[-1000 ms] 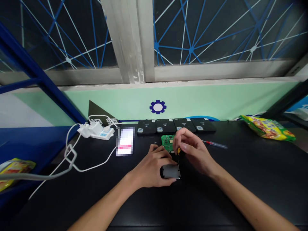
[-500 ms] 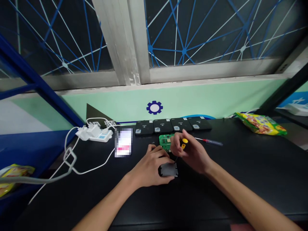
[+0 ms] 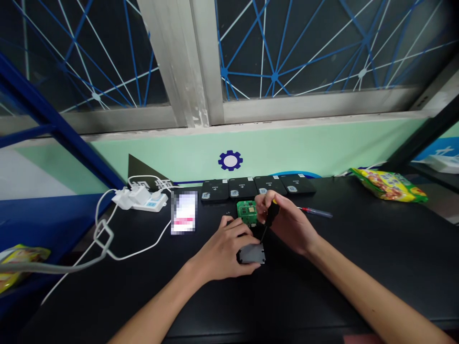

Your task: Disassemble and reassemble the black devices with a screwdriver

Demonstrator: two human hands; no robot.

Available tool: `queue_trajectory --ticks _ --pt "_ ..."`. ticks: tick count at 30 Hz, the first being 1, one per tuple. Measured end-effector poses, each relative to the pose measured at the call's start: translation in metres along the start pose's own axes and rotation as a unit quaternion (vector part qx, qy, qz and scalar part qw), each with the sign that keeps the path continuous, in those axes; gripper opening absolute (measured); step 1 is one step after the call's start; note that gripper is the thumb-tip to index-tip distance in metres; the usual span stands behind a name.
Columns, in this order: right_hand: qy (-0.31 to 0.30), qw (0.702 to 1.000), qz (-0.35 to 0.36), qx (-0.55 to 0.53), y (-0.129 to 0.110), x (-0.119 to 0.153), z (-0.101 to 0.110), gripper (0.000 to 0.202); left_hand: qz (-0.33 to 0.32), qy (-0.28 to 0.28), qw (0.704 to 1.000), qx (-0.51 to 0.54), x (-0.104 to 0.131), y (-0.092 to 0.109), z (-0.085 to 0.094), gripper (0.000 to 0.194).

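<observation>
My left hand (image 3: 229,246) grips a small grey rectangular plate (image 3: 252,253) by its edges, low over the black table (image 3: 308,291). My right hand (image 3: 287,222) is closed around a black and yellow screwdriver (image 3: 271,215), held tilted. The tool's thin shaft points down to the plate's upper right corner. Just beyond my fingers lies a green circuit board (image 3: 246,211), partly hidden by my left hand. To the right of my right hand rests a second screwdriver (image 3: 315,212) with a clear handle and red collar.
Several black boxes (image 3: 215,189) line the wall side. Left of them are a blurred-out phone (image 3: 184,212) and a white power strip (image 3: 152,202) with cables. A green and yellow snack bag (image 3: 390,185) lies at the back right.
The screwdriver in my right hand has turned more upright, and its black handle now shows. More of the circuit board is visible. My left hand has hardly moved.
</observation>
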State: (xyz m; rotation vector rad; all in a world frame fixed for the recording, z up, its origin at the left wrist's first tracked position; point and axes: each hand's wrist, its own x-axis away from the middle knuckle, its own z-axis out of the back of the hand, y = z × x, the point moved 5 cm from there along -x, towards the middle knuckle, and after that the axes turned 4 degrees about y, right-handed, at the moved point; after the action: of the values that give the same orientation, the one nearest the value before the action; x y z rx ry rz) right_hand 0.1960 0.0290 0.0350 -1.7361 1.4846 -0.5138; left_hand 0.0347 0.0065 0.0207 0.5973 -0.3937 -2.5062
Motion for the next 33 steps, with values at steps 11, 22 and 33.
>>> queue_trajectory --ticks 11,22,33 --pt "-0.033 0.999 -0.031 -0.029 0.0052 0.0004 -0.0056 0.038 0.003 -0.003 1.0 0.005 0.0008 -0.0025 -0.0014 0.041" --pt "-0.054 0.996 -0.04 -0.05 0.0006 0.0055 -0.0059 0.017 0.004 0.0 1.0 0.009 0.0001 -0.0031 -0.0016 0.041" --pt "-0.018 1.0 -0.009 0.016 0.003 0.0048 -0.0045 0.029 0.007 -0.009 1.0 0.01 -0.0004 -0.0032 -0.002 0.038"
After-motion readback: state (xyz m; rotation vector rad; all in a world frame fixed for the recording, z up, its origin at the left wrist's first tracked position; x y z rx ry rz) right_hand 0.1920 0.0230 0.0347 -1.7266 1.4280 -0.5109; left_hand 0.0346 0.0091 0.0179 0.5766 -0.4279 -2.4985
